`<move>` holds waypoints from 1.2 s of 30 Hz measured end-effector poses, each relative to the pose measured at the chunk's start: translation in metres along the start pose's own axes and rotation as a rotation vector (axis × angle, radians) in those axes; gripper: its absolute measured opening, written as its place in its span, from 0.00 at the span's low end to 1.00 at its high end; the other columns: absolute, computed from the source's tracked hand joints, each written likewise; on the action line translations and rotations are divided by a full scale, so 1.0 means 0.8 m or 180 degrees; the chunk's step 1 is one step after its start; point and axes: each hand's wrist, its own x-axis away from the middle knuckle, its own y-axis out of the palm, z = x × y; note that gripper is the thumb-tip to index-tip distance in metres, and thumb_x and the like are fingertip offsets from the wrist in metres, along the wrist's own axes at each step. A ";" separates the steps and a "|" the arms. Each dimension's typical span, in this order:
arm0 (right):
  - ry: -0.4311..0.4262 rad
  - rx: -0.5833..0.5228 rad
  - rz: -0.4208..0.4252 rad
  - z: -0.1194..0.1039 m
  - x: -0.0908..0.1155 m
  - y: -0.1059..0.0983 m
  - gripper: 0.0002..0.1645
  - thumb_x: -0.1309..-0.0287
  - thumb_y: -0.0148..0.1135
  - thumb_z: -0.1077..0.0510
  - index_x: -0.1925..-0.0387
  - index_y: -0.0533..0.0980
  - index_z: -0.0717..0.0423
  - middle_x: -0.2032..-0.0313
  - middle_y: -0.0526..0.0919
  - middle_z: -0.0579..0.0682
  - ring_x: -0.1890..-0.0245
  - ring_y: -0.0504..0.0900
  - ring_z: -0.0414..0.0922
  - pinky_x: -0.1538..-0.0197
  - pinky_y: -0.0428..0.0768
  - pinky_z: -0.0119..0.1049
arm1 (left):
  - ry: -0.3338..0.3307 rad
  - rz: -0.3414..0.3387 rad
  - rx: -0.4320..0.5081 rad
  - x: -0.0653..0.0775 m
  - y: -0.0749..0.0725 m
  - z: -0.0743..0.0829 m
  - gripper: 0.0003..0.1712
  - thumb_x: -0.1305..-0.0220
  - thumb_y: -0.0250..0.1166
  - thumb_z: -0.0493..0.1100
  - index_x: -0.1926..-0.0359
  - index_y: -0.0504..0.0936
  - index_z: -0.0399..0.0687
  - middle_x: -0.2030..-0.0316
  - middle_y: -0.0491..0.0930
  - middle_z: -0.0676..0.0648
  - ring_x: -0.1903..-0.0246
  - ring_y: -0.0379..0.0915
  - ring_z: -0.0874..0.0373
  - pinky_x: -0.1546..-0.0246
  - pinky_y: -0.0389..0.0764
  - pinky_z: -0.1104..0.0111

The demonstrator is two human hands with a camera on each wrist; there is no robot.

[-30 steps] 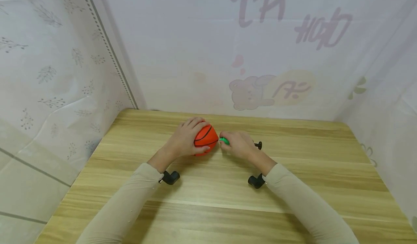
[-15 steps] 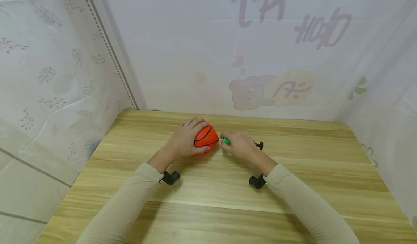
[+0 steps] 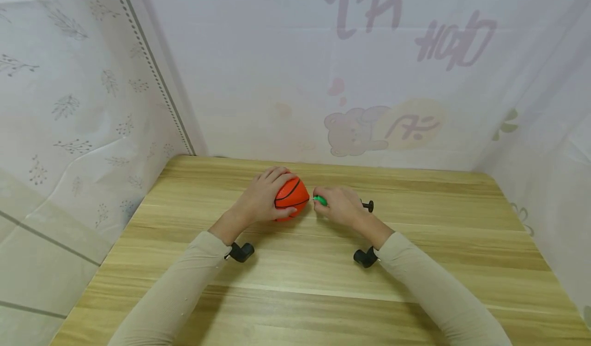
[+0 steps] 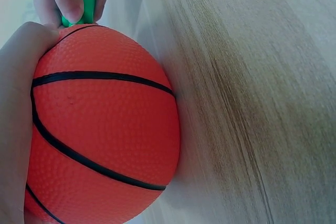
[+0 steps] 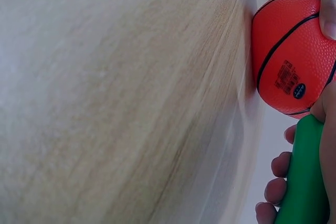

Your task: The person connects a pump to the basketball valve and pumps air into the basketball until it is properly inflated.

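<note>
A small orange-red toy basketball (image 3: 292,198) with black lines rests on the table, its right side drawn to a slight point. My left hand (image 3: 264,197) grips it from the left, fingers over the top and thumb along the near side. To the right, my right hand (image 3: 339,205) holds a green ball pump (image 3: 320,200), fingers wrapped around its barrel. A thin pale needle spans the short gap between pump and ball; whether its tip sits inside the ball I cannot tell. The pump's black handle (image 3: 368,206) sticks out past the right hand.
Both hands work over a wood-grain table (image 3: 295,310). A printed curtain (image 3: 258,69) hangs along its back edge, with more cloth at both sides. Black wrist-worn mounts (image 3: 242,252) jut inward from both sleeves.
My right hand has shifted very slightly right with the pump, so a little more of the needle shows. The left hand and the basketball stay nearly still.
</note>
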 end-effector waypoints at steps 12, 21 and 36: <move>-0.0072 0.0014 0.0034 0.002 0.002 -0.001 0.03 0.39 0.58 0.52 0.69 0.74 0.42 0.81 0.68 0.38 0.83 0.67 0.38 0.81 0.60 0.33 | 0.0073 0.0018 -0.0084 -0.002 -0.001 0.001 0.44 0.43 0.72 0.65 0.32 0.72 0.49 0.35 0.70 0.45 0.35 0.63 0.46 0.42 0.72 0.46; -0.0115 0.0035 0.0004 0.004 0.003 -0.002 0.03 0.39 0.59 0.53 0.69 0.74 0.42 0.81 0.68 0.38 0.83 0.66 0.38 0.80 0.59 0.32 | 0.0048 -0.0033 -0.0114 -0.001 -0.001 0.002 0.44 0.43 0.71 0.65 0.32 0.71 0.49 0.35 0.69 0.44 0.34 0.63 0.45 0.40 0.71 0.45; -0.0066 0.0052 -0.0054 0.009 0.006 -0.001 0.03 0.38 0.58 0.52 0.68 0.74 0.42 0.79 0.70 0.37 0.82 0.67 0.38 0.80 0.60 0.33 | 0.0072 -0.0023 -0.0108 -0.002 0.000 0.003 0.44 0.44 0.72 0.66 0.32 0.72 0.50 0.35 0.70 0.45 0.35 0.63 0.46 0.41 0.71 0.47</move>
